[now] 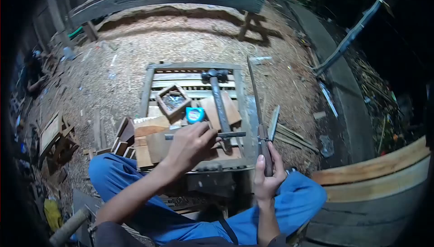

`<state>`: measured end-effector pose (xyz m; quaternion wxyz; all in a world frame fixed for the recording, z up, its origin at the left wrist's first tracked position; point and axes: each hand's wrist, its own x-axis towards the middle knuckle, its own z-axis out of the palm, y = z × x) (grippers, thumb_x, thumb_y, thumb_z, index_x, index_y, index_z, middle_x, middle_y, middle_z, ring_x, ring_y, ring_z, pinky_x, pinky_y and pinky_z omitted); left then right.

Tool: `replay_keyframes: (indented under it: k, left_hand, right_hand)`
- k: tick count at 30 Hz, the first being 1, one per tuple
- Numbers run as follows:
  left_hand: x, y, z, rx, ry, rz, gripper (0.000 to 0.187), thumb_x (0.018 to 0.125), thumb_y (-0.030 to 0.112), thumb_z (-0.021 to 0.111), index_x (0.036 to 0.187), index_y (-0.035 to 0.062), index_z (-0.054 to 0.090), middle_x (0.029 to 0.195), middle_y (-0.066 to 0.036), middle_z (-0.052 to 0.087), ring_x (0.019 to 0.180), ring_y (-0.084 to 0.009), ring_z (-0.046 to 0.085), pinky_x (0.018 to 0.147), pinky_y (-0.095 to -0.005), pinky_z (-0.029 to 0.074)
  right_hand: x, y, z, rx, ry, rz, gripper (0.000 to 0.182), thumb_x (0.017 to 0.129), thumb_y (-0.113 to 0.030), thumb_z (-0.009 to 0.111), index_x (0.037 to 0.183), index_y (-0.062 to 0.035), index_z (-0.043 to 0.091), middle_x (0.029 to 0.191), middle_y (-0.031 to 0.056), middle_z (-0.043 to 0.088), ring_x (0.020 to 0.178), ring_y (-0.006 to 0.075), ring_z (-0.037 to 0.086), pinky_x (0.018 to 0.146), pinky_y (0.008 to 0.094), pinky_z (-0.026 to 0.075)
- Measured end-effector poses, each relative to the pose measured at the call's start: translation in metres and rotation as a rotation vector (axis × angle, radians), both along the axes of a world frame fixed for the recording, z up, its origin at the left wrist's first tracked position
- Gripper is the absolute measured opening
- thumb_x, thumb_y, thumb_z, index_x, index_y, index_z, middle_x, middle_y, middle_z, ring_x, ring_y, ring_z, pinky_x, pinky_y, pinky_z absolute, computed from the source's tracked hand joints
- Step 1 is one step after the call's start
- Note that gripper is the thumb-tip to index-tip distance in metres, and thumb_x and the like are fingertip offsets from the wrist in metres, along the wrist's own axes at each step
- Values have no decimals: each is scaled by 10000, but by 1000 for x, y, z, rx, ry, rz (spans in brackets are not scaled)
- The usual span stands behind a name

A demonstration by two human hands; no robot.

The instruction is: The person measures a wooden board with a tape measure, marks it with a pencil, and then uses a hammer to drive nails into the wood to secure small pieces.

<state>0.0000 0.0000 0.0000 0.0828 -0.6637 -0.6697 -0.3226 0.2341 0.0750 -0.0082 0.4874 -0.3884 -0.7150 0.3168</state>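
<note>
Long-bladed tool point(258, 116) is held by its handle in the right hand point(270, 181), blade extending forward from that grip; forward-left of it, left hand point(192, 141) grasps a dark bar point(233, 134) crosswise, right end toward the blade.

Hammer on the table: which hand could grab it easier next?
Probably the left hand: it's closer to the hammer, though it holds a dark rod. The right hand grips a long-bladed tool.

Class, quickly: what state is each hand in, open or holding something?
Left hand: closed, holding a dark bar.
Right hand: closed, holding a long-bladed tool.
</note>
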Motion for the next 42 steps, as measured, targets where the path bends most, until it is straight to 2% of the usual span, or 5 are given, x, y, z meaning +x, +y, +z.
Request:
replay_keyframes:
  k: [10,19,29,34,42]
  left_hand:
    - [-78,-44,4,106,-28,162,180,827,167,860,964,101,763,854,-57,751,730,-246,700,643,-392,545]
    - [-65,-17,-2,138,-64,71,211,853,165,839,1035,100,752,871,-44,717,689,-224,675,585,-366,520]
    - [-39,26,-7,27,69,-11,290,838,133,825,1115,109,743,884,-4,691,763,-183,641,650,-330,491]
    - [-29,39,-8,44,91,-47,275,825,137,821,1089,118,746,834,-1,654,759,-174,648,640,-332,489]
    - [-22,38,-5,-85,60,6,237,867,190,763,1086,126,700,818,-18,597,727,-205,635,630,-364,485]
  right_hand:
    - [-84,65,-47,447,-596,331,521,955,-156,724,1453,-42,620,734,127,668,662,295,662,653,419,536]
    - [-74,64,3,439,-873,295,520,974,-271,706,1461,-98,645,790,106,664,843,282,647,831,440,480]
    - [-75,88,28,518,-502,503,516,920,-213,770,1394,-42,656,1204,171,673,1150,359,659,972,451,512]
    - [-79,86,12,548,-501,472,265,900,-136,734,1146,-37,717,976,78,660,936,244,641,821,397,510]
    - [-78,91,7,577,-570,478,229,895,-107,682,1117,-58,716,884,57,630,834,238,612,764,381,490]
